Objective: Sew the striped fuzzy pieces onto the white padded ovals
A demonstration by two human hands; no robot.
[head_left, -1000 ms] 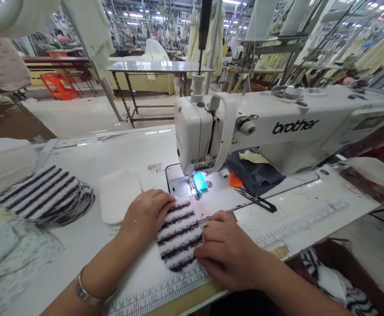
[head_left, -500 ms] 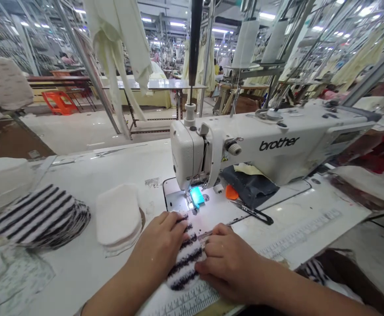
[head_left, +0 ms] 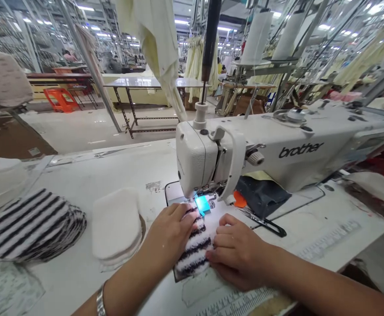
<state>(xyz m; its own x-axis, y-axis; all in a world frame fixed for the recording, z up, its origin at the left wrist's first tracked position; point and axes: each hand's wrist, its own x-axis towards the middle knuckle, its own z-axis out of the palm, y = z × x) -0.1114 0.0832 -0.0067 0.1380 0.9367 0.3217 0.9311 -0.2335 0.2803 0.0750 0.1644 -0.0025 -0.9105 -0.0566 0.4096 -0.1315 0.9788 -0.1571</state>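
Observation:
A fuzzy black-and-white striped fabric piece (head_left: 195, 248) lies on the sewing machine table, its far end at the lit needle area beside a bright blue piece (head_left: 202, 204). My left hand (head_left: 170, 230) presses on its left side, fingers together and bent over the fabric close to the presser foot. At the right edge, my right hand (head_left: 238, 252) has curled fingers, with the thumb and fingertips on the fabric's margin. The white sewing machine (head_left: 195, 153) stands just beyond both hands. What lies under the fingers is hidden.
Left of my hands are a stack of white fabric pieces (head_left: 116, 224) and a stack of striped pieces (head_left: 30, 226). Black-handled thread snips (head_left: 266, 224), an orange piece (head_left: 239, 199) and dark cloth (head_left: 266, 195) lie at right. Ruler markings (head_left: 333, 237) run along the front.
The striped fabric has moved forward, its far end now at the needle area, and both hands have moved with it. The camera view has shifted; the machine appears larger and nearer.

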